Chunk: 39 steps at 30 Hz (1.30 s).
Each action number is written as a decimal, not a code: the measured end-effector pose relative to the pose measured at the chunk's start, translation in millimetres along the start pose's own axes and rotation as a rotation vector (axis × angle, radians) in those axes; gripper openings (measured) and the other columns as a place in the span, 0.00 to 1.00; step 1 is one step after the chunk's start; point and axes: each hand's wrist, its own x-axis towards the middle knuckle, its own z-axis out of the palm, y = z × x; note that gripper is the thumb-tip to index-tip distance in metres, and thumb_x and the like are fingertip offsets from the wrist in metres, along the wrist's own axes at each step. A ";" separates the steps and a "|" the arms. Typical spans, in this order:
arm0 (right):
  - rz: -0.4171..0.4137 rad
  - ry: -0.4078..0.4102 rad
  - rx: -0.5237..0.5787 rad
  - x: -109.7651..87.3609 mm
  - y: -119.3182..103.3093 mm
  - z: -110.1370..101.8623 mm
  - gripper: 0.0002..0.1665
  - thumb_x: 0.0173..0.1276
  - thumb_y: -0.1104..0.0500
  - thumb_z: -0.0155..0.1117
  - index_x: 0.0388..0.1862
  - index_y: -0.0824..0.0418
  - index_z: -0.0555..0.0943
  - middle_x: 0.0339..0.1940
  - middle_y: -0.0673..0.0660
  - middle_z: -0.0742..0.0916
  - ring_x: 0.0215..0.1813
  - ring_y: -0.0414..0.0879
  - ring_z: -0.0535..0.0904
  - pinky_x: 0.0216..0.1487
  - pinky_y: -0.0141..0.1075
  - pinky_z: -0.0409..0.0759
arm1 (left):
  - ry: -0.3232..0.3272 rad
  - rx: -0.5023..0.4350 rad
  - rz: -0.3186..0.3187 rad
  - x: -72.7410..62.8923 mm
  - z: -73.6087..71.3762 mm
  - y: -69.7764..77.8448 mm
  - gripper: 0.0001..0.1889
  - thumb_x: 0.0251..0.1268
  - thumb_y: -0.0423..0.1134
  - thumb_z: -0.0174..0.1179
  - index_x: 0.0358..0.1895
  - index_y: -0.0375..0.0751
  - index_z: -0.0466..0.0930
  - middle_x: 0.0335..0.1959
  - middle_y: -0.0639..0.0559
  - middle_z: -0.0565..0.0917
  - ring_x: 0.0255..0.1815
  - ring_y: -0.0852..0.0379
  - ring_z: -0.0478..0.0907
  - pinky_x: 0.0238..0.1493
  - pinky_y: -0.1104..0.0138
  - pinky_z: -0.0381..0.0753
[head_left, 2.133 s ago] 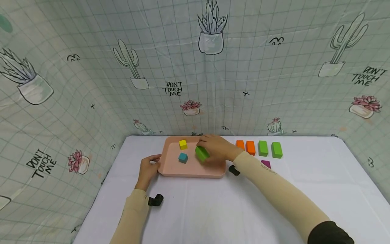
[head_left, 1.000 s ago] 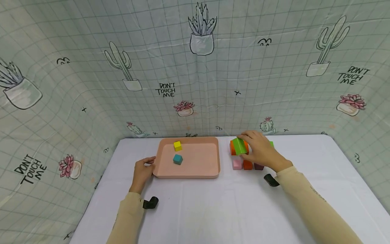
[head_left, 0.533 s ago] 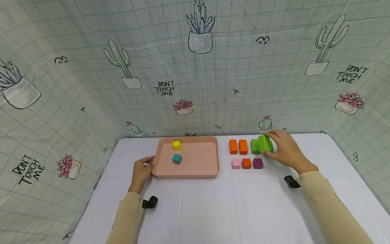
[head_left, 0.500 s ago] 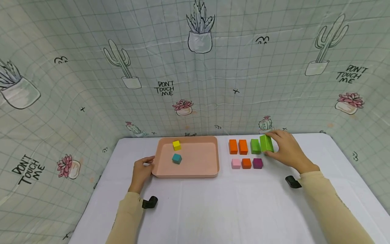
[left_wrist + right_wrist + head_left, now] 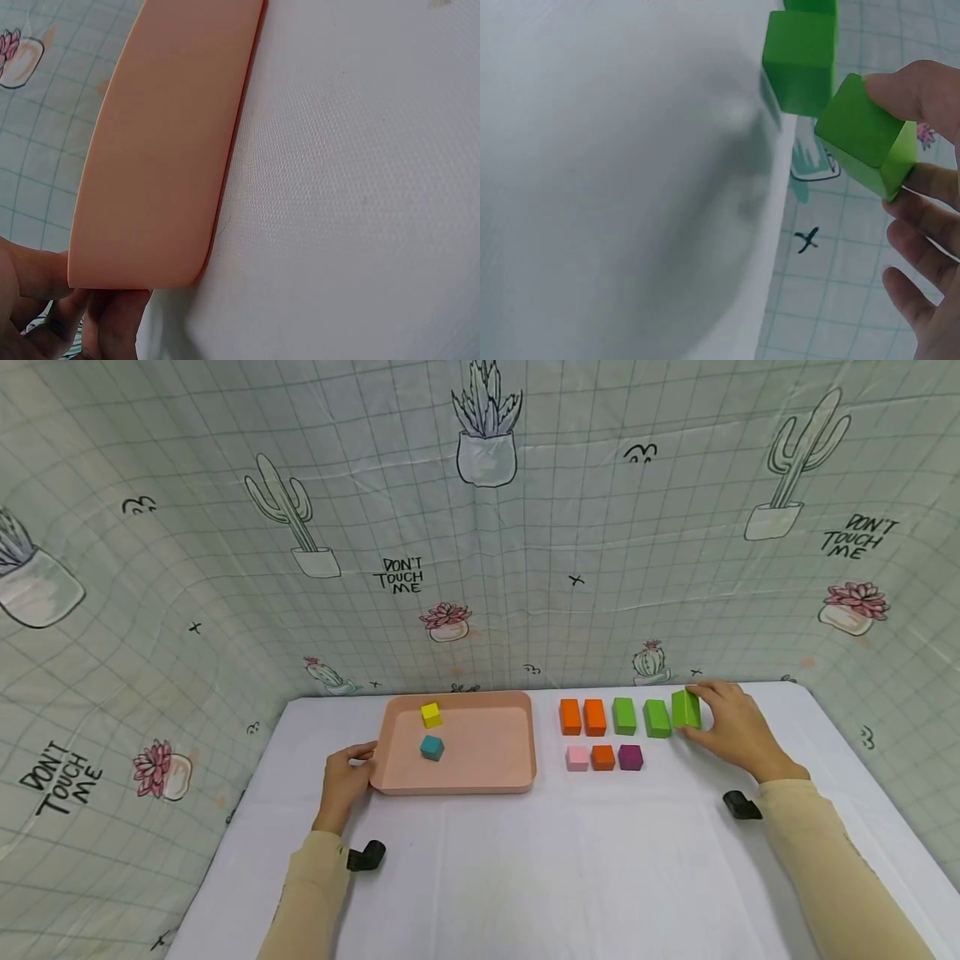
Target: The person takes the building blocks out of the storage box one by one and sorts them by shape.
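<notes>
My right hand (image 5: 733, 727) pinches a green block (image 5: 686, 709) at the right end of the back row. In the right wrist view, the thumb lies on one side of this block (image 5: 864, 124) and fingers on the other. It is slightly tilted, beside another green block (image 5: 801, 60). My left hand (image 5: 345, 782) holds the left edge of a shallow peach tray (image 5: 480, 791). In the left wrist view, its fingers (image 5: 120, 319) meet the end of the tray wall (image 5: 157, 165); part of the hand is cut off.
A yellow cube (image 5: 431, 715) and a teal cube (image 5: 432, 748) lie in the tray. Right of it stand two orange blocks (image 5: 595, 717) and two more green blocks (image 5: 624, 716). Before them sit pink (image 5: 577, 758), orange (image 5: 603, 757) and purple (image 5: 631, 757) cubes. A patterned cloth hangs behind.
My right hand has carried the green block out of the tray, over the orange blocks, to the right end of the green ones. My left hand has stayed at the tray's edge.
</notes>
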 end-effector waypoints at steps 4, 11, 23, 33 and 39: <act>0.029 -0.050 -0.022 -1.5 3.7 1.8 0.38 0.56 0.60 0.82 0.62 0.77 0.79 0.57 0.74 0.81 0.56 0.72 0.75 0.56 0.69 0.72 | -0.001 -0.012 0.005 0.5 0.5 0.9 0.20 0.71 0.25 0.53 0.63 0.24 0.82 0.57 0.28 0.81 0.30 0.62 0.73 0.27 0.73 0.74; 0.070 -0.141 -0.031 -3.1 9.7 7.3 0.39 0.60 0.58 0.79 0.65 0.77 0.77 0.59 0.75 0.81 0.60 0.72 0.74 0.60 0.70 0.71 | 0.004 -0.003 0.006 1.6 1.3 -0.1 0.20 0.71 0.24 0.54 0.63 0.24 0.82 0.57 0.28 0.81 0.30 0.62 0.74 0.28 0.73 0.74; 0.087 -0.217 -0.040 2.2 14.1 11.9 0.38 0.62 0.58 0.77 0.67 0.76 0.77 0.63 0.76 0.79 0.63 0.73 0.73 0.64 0.71 0.69 | 0.000 -0.029 0.020 1.4 1.4 -1.2 0.20 0.72 0.23 0.53 0.63 0.22 0.81 0.56 0.27 0.80 0.27 0.63 0.74 0.26 0.73 0.74; 0.084 -0.247 -0.048 3.0 16.6 13.4 0.40 0.64 0.57 0.77 0.69 0.76 0.75 0.65 0.76 0.78 0.63 0.74 0.72 0.65 0.71 0.69 | -0.008 -0.044 0.002 -1.1 0.3 0.8 0.20 0.73 0.23 0.53 0.65 0.23 0.80 0.58 0.27 0.79 0.28 0.62 0.75 0.27 0.73 0.75; 0.088 -0.250 -0.044 1.8 17.8 13.4 0.40 0.64 0.57 0.77 0.70 0.76 0.75 0.66 0.76 0.78 0.64 0.74 0.72 0.65 0.71 0.69 | -0.012 -0.044 0.005 -0.9 1.2 1.2 0.20 0.74 0.24 0.53 0.65 0.23 0.80 0.58 0.27 0.79 0.27 0.62 0.75 0.26 0.73 0.74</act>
